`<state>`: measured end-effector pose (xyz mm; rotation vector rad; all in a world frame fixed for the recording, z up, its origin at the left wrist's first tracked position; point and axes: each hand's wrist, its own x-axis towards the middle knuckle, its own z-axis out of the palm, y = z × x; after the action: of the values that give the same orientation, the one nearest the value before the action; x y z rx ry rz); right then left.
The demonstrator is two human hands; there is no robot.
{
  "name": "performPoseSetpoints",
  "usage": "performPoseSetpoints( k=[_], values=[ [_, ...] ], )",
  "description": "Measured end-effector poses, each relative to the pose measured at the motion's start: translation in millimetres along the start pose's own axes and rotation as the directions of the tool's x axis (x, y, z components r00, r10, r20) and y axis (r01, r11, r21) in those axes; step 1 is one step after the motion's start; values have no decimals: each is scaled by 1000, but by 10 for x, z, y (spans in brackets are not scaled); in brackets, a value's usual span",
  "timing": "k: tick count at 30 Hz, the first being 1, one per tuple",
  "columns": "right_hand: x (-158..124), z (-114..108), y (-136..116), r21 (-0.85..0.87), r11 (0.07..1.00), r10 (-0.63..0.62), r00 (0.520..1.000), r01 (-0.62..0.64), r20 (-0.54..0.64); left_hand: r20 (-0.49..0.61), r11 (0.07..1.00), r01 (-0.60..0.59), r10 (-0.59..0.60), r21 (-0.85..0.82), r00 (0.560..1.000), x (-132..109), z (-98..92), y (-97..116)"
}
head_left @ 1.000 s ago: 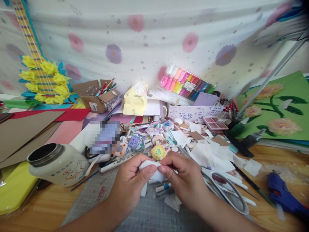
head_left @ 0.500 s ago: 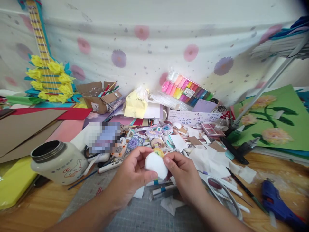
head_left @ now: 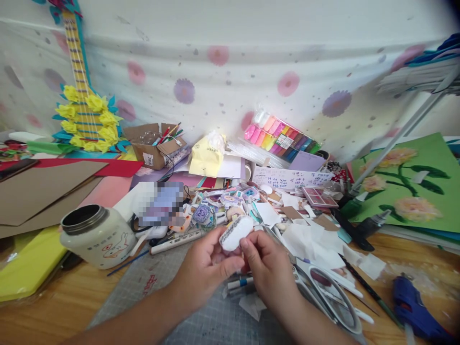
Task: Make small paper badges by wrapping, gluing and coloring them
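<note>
Between both hands is a small white rounded piece [head_left: 239, 233], tilted so that a grey, braid-like strip shows along its left edge. My left hand [head_left: 210, 261] grips it from the left, thumb below and fingers behind. From the right, my right hand [head_left: 266, 261] pinches its lower edge between thumb and fingers. Its underside and the fingertips behind it are hidden. Just beyond the hands lies a heap of small paper cutouts and a purple crocheted-looking piece [head_left: 203, 214]. Under the wrists, marker pens [head_left: 240, 282] and paper scraps rest on a grey cutting mat [head_left: 151, 297].
White-handled scissors [head_left: 336, 299] lie by my right forearm, with a blue glue gun [head_left: 413, 302] farther right. A cream jar [head_left: 98, 237] leans at left near a phone [head_left: 161, 203]. Behind are a cardboard box [head_left: 151, 146] and a coloured clay set [head_left: 282, 136].
The white piece has turned in my fingers, from its broad round face to a tilted view with the grey strip showing. The yellow round thing behind it has gone from sight. The view has shifted slightly.
</note>
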<state>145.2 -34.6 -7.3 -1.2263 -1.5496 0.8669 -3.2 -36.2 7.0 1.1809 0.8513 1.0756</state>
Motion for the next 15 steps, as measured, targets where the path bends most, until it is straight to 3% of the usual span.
performPoseSetpoints(
  k=[3, 6, 9, 12, 15],
  values=[
    [-1, -112, 12, -109, 988, -112, 993, 107, -38, -112, 978, -42, 66, 203, 992, 9, -15, 53],
    [38, -248, 17, 8, 992, -126, 981, 129, -150, -96, 945, -36, 71, 326, 993, 4, -42, 92],
    [89, -301, 8, 144, 974, -166, 985, 173, -56, -6, 916, -55, 63, 398, 998, -4, -80, 83],
    [104, -266, 1, 162, 962, -236, 968, 221, 83, 46, 864, -120, 112, 488, 993, 6, -119, 57],
    [85, -221, -2, 162, 950, -283, 956, 267, 79, 65, 788, -206, 208, 580, 976, 20, -139, 50]
  ],
)
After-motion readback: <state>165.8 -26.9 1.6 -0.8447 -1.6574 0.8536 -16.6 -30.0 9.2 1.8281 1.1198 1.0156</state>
